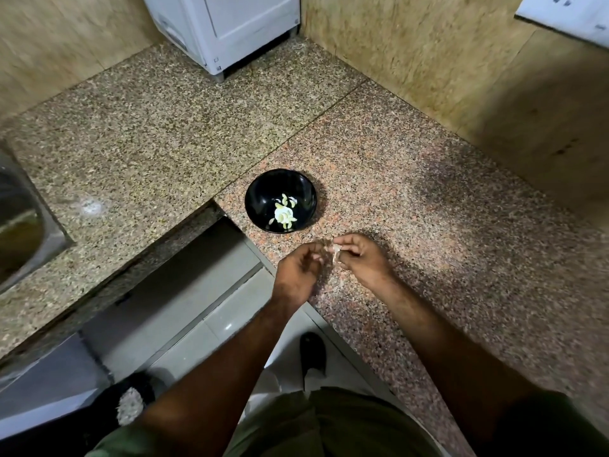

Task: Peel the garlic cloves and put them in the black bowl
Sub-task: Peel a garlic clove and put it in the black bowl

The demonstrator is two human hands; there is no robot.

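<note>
Both hands meet just above the table (412, 206): my right hand (361, 260) pinches a garlic clove (336, 249) with papery skin, and my left hand (298, 270) is curled beside it, though blur hides whether it grips the skin. Peeled cloves (285, 215) lie in the black bowl (263, 196) just beyond my fingers.

The counter (412, 199) is speckled granite, polished, with a dull sheen. The black bowl (260, 196) looks glossy and smooth. The sink (49, 235) is brushed metal. The walls (428, 61) look like rough, matt stone tile. The appliance (227, 24) has smooth white casing.
</note>
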